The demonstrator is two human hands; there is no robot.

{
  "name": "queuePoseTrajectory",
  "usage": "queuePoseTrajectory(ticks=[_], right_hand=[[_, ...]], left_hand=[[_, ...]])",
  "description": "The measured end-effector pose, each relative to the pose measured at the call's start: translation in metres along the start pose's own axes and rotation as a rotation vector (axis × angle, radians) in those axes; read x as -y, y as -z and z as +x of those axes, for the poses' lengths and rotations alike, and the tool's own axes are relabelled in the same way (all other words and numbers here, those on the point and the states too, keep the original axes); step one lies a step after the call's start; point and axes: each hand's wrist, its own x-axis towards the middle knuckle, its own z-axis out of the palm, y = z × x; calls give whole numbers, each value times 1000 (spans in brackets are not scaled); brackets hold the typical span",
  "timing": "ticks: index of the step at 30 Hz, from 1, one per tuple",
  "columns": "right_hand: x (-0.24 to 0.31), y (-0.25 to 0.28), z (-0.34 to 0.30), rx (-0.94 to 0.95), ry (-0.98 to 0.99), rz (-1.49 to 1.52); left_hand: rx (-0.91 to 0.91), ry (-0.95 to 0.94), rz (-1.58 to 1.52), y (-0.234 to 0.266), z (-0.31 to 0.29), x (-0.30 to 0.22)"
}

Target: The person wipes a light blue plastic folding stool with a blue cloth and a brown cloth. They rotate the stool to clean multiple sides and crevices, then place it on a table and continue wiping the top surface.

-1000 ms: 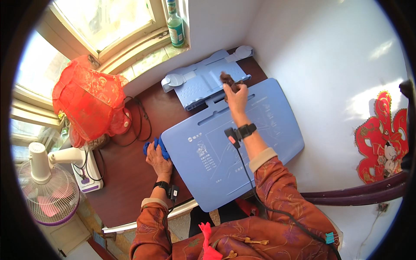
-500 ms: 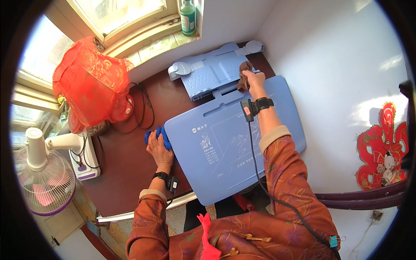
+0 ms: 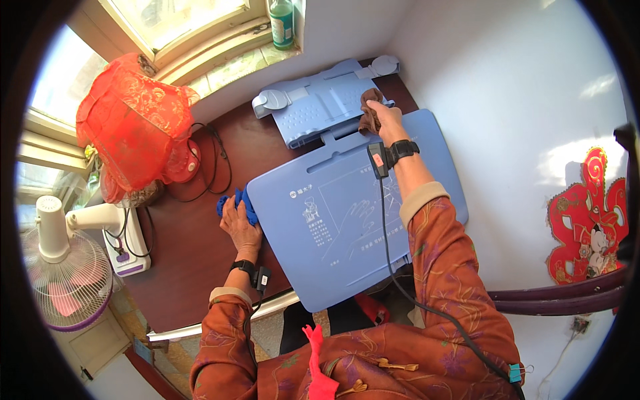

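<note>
My right hand (image 3: 387,119) grips a bunched brown cloth (image 3: 370,110) near the lower right edge of a light-blue plastic shelf piece (image 3: 327,103). This piece joins the far edge of a wide blue desktop board (image 3: 353,220) printed with white line drawings. At the board's left edge my left hand (image 3: 240,223) is closed over a crumpled blue cloth (image 3: 251,208); part of the cloth is hidden under the fingers. Each wrist carries a black strap with a small cabled box.
A dark red-brown table (image 3: 180,267) lies under the board. To the left stand a red fabric-shaded lamp (image 3: 137,123) with a loose black cord and a white fan (image 3: 67,273). A green bottle (image 3: 282,25) is on the windowsill. A red paper ornament (image 3: 587,227) hangs on the right wall.
The view has shifted slightly, so most things sit a little further left and up. My right hand and the brown cloth have barely moved along the shelf piece; my left hand stays at the board's edge.
</note>
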Motion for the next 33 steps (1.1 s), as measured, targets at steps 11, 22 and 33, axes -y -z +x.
queuePoseTrajectory(ticks=[11, 22, 33], right_hand=[[-52, 85, -129, 45, 569, -565], [-157, 116, -293, 316, 1144, -1366], [-153, 199, -273, -29, 1014, -1371]], left_hand=[[-19, -19, -14, 0, -1, 4], [-67, -78, -11, -22, -6, 25], [-86, -31, -565, 60, 3, -2]])
